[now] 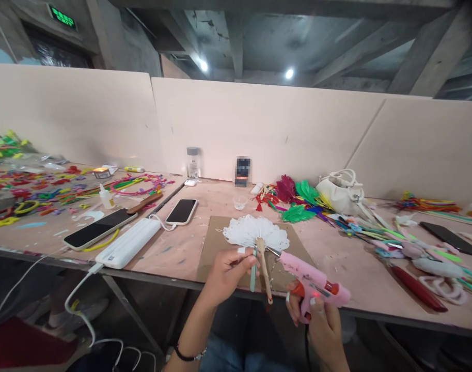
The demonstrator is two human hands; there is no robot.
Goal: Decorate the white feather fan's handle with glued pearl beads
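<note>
Remotely, I'm having the left hand (225, 273) pinch the green stick (253, 279) and the right hand (324, 321) grip the pink glue gun (308, 273), ideally steadying its nozzle (273, 252) beside the white fan (255, 232) near the table's (336, 253) front edge.

Your right hand (324, 320) wraps the pink glue gun (308, 274), nozzle (273, 252) right by the handle (264, 271) of that white fan (255, 230)! Your left hand (226, 274) pinches a pale green stick (253, 278), the fan spread over brown cardboard (210, 243) on the counter (170, 253), power bank (129, 242) off left!
</note>
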